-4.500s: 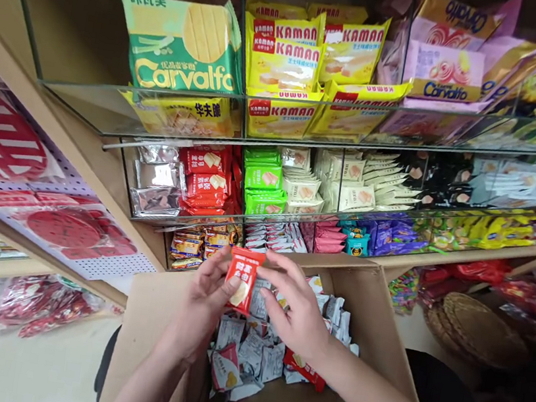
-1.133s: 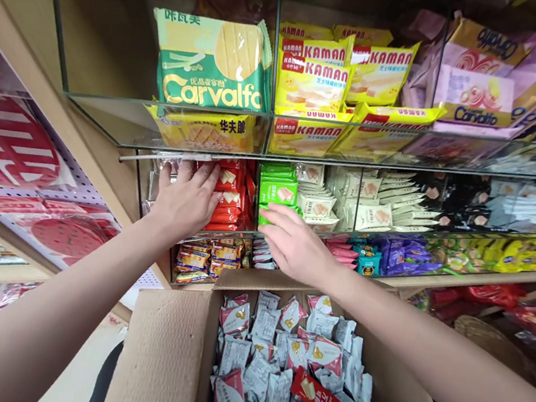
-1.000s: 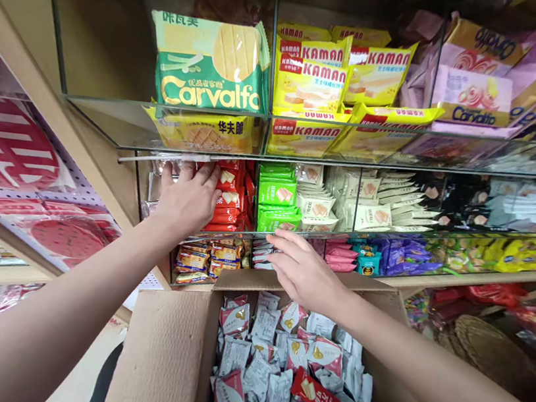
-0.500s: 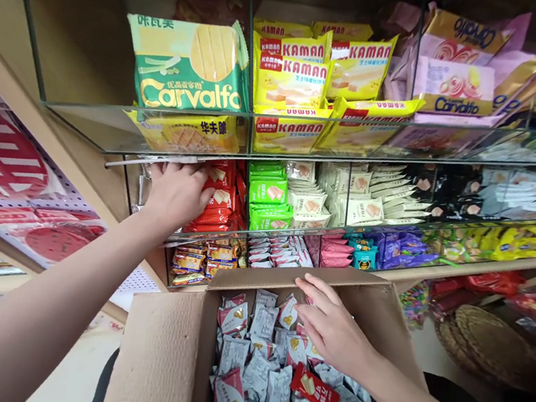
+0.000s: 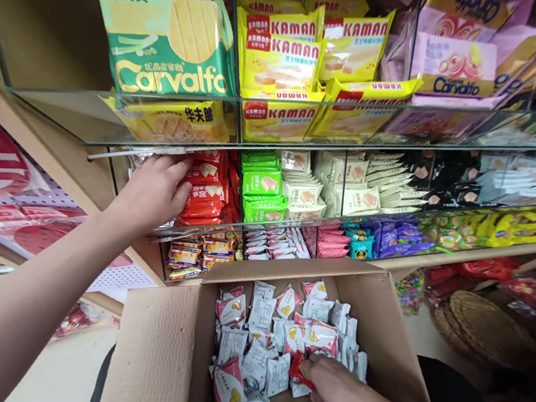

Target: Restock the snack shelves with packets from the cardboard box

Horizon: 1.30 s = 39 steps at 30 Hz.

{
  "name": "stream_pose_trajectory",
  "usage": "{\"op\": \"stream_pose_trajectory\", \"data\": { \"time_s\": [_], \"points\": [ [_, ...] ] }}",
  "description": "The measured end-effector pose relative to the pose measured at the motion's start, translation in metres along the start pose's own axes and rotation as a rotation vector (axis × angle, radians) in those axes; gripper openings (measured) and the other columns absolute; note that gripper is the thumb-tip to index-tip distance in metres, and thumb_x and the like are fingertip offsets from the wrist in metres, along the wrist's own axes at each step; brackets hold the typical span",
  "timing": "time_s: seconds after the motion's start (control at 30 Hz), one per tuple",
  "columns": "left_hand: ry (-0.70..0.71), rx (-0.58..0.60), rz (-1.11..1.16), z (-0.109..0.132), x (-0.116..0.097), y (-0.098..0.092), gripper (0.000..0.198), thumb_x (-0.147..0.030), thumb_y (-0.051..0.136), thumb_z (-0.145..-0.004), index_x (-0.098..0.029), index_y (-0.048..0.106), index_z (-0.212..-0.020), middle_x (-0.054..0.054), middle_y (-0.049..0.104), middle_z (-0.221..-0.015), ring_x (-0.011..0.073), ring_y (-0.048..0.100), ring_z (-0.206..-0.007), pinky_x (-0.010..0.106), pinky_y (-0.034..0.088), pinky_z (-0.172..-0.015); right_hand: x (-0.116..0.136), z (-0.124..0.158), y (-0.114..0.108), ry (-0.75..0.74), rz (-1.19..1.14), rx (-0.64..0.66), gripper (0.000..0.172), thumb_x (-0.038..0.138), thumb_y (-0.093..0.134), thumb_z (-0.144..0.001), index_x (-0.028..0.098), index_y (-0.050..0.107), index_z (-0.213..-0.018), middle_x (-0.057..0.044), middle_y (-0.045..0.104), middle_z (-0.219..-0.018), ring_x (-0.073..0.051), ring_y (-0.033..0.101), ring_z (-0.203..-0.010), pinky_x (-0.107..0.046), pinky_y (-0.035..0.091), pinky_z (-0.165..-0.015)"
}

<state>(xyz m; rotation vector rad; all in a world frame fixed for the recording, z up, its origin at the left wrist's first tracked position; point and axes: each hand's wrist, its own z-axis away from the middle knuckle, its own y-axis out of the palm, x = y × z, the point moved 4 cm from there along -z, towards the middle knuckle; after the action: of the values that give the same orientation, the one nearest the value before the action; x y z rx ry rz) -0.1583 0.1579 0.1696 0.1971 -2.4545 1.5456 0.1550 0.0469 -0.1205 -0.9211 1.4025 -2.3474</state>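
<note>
My right hand (image 5: 334, 385) is down inside the cardboard box (image 5: 152, 351), its fingers closed on a red snack packet (image 5: 300, 369). Around it in the box lie many small white-and-pink snack packets (image 5: 227, 381), some face up, others showing their printed backs. My left hand (image 5: 154, 190) reaches into the left end compartment of the middle shelf, beside a stack of red snack packets (image 5: 205, 191). Its fingers are bent forward and the tips are hidden, so whether it holds anything cannot be seen.
Above, a glass-fronted shelf holds a green Carvalfo bag (image 5: 170, 47) and yellow Kaman bags (image 5: 281, 53). Green packets (image 5: 262, 187) and cream packets (image 5: 363, 198) fill neighbouring compartments. A thin white rod (image 5: 120, 153) runs near my left hand. Woven baskets (image 5: 475, 323) stand at the right.
My right hand has moved down from the far side of the box and taken hold of the red packet. My left hand stays at the same compartment; the view has shifted slightly.
</note>
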Motion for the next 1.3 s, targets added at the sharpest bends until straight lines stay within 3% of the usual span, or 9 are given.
{"op": "stream_pose_trajectory", "data": {
  "time_s": [0.3,0.5,0.57,0.67,0.77,0.93,1.03,1.2,1.3],
  "points": [
    [0.150,-0.162,0.289,0.015,-0.037,-0.016,0.047,-0.034,0.044,-0.082,-0.008,0.048,-0.121,0.011,0.047,-0.127,0.0280,0.038,-0.121,0.049,0.027,-0.101,-0.022,-0.013,0.017,0.241,-0.096,0.092,0.048,0.009,0.066,-0.055,0.009,0.058,-0.102,-0.017,0.055,-0.108,-0.031,0.049,-0.103,-0.036,0.038,-0.085],
    [0.210,-0.204,0.732,0.096,-0.090,-0.013,0.039,-0.021,0.056,-0.075,-0.022,0.055,-0.114,0.004,0.054,-0.124,0.0194,0.048,-0.115,0.038,0.036,-0.100,-0.033,-0.003,0.006,0.204,-0.369,0.062,0.030,0.014,0.049,-0.072,0.014,0.057,-0.101,-0.006,0.063,-0.094,-0.017,0.059,-0.084,-0.025,0.043,-0.072],
    [0.047,-0.047,1.019,0.128,-0.111,0.009,0.040,-0.020,0.056,-0.075,-0.029,0.055,-0.114,0.001,0.063,-0.111,0.0174,0.057,-0.103,0.035,0.043,-0.093,-0.025,0.002,-0.004,0.164,-0.647,0.012,0.027,0.013,0.040,-0.079,0.013,0.057,-0.100,-0.005,0.065,-0.091,-0.014,0.060,-0.080,-0.024,0.044,-0.070],
    [-0.412,0.456,1.564,0.169,-0.151,0.053,0.047,-0.031,0.055,-0.077,-0.028,0.046,-0.124,0.007,0.060,-0.116,0.0201,0.061,-0.096,0.036,0.048,-0.083,0.002,0.007,-0.027,0.036,-1.120,-0.080,0.022,0.022,0.044,-0.082,0.013,0.057,-0.097,-0.005,0.065,-0.091,-0.014,0.061,-0.080,-0.026,0.046,-0.072],
    [-0.828,0.675,1.871,0.190,-0.186,0.068,0.060,-0.033,0.066,-0.069,-0.022,0.045,-0.125,0.011,0.057,-0.121,0.0228,0.056,-0.106,0.036,0.042,-0.091,0.033,0.011,-0.054,-0.033,-1.123,-0.270,0.024,0.027,0.051,-0.080,0.016,0.057,-0.101,-0.005,0.064,-0.093,-0.015,0.060,-0.084,-0.030,0.047,-0.075],
    [-1.074,0.480,2.274,0.187,-0.200,0.059,0.059,-0.026,0.062,-0.074,-0.028,0.039,-0.128,0.005,0.061,-0.114,0.0169,0.054,-0.107,0.032,0.039,-0.095,0.075,0.027,-0.089,-0.235,-0.731,-0.591,0.017,0.019,0.054,-0.078,0.020,0.061,-0.093,-0.007,0.058,-0.107,-0.018,0.053,-0.102,-0.032,0.042,-0.089],
    [-1.108,0.466,2.411,0.184,-0.195,0.057,0.053,-0.020,0.059,-0.076,-0.029,0.042,-0.126,0.005,0.062,-0.113,0.0171,0.057,-0.103,0.034,0.042,-0.093,0.071,0.031,-0.095,-0.120,-0.816,-0.720,0.019,0.022,0.052,-0.080,0.020,0.059,-0.098,-0.008,0.056,-0.109,-0.019,0.051,-0.104,-0.034,0.043,-0.089],
    [-1.094,0.432,2.504,0.180,-0.192,0.055,0.039,-0.019,0.057,-0.077,-0.026,0.052,-0.115,0.006,0.062,-0.111,0.0176,0.059,-0.099,0.034,0.043,-0.091,0.064,0.017,-0.087,0.047,-1.285,-0.465,0.030,0.038,0.061,-0.073,0.018,0.057,-0.095,-0.003,0.062,-0.081,-0.014,0.058,-0.072,-0.025,0.049,-0.061],
    [-1.070,0.421,2.452,0.180,-0.192,0.053,0.021,-0.022,0.058,-0.077,-0.022,0.061,-0.098,0.004,0.065,-0.103,0.0158,0.060,-0.095,0.031,0.044,-0.088,0.064,0.016,-0.087,0.101,-1.380,-0.474,0.030,0.042,0.066,-0.068,0.017,0.057,-0.084,0.001,0.058,-0.068,-0.011,0.053,-0.060,-0.022,0.045,-0.056]
  ]
}}
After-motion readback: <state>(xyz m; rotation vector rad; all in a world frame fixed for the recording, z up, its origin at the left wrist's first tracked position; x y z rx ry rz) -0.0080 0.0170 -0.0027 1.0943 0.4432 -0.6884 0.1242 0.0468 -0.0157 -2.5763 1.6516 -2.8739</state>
